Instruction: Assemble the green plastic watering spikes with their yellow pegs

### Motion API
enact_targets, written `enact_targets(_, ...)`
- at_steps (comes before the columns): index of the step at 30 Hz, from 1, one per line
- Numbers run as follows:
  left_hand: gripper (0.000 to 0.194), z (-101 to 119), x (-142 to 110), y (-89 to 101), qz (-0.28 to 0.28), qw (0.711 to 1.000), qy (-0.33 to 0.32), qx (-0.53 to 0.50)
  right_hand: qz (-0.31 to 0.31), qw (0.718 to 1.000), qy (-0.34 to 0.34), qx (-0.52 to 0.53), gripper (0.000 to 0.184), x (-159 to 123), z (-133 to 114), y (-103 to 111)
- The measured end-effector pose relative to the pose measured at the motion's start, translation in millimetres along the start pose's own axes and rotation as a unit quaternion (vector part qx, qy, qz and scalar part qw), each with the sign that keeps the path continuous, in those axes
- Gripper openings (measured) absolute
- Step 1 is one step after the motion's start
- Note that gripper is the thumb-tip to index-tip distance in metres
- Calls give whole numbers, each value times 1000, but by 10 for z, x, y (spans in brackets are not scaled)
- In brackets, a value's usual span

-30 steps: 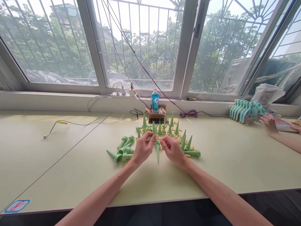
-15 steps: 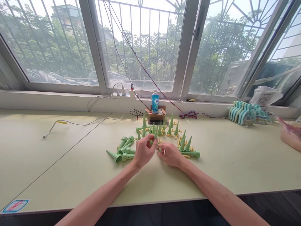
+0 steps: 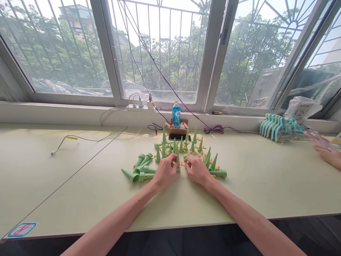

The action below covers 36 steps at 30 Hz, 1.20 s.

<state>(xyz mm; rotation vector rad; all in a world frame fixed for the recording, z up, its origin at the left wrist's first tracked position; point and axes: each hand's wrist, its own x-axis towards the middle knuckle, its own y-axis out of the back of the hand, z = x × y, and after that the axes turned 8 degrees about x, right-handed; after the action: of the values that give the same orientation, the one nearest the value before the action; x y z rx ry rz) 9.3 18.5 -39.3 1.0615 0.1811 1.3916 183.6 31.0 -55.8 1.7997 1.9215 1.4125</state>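
At the pale yellow-green table (image 3: 255, 193), your left hand (image 3: 166, 170) pinches a pointed green plastic cone (image 3: 178, 155), tip up between your hands, base partly hidden; I can't tell whether your curled right hand (image 3: 197, 169) grips anything.

Green spikes (image 3: 214, 163); yellow connectors (image 3: 200, 147); blue bottle (image 3: 176, 115).

I had green spikes (image 3: 214, 163) standing and lying near yellow fittings (image 3: 182, 164) on my pale table (image 3: 247, 192), a white cable (image 3: 59, 146) leftward, teal hangers (image 3: 274, 128) rightward.
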Motion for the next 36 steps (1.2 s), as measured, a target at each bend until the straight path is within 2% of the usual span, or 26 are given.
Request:
enact_targets(4,10,-12,14,-4,-32,999,2,0,18,998,7,57,19,2,-48,17)
enact_targets(8,11,-19,24,10,-45,999,-6,-11,7,992,11,126,23,-7,-89,14)
enact_targets(13,25,-30,25,23,-68,997,-30,-34,-12,978,9,208,26,-20,-111,18)
enact_targets(20,26,-55,28,10,-67,996,-47,-26,-34,968,26,245,29,-12,-103,7)
enact_targets(24,34,-75,20,0,-59,997,-44,-15,-32,969,20,246,29,1,-72,-10)
enact_targets(28,33,-52,5,5,-22,999,-33,35,-43,970,17,239,33,7,-50,-17)
enact_targets(31,25,-5,22,83,36,995,-51,83,-59,974,22,216,36,6,-35,-30)
enact_targets(34,20,25,86,298,124,984,-43,118,-66,979,22,190,32,6,-17,-49)
enact_targets(36,18,2,152,507,168,976,-2,141,-68,980,20,184,29,6,-10,-57)
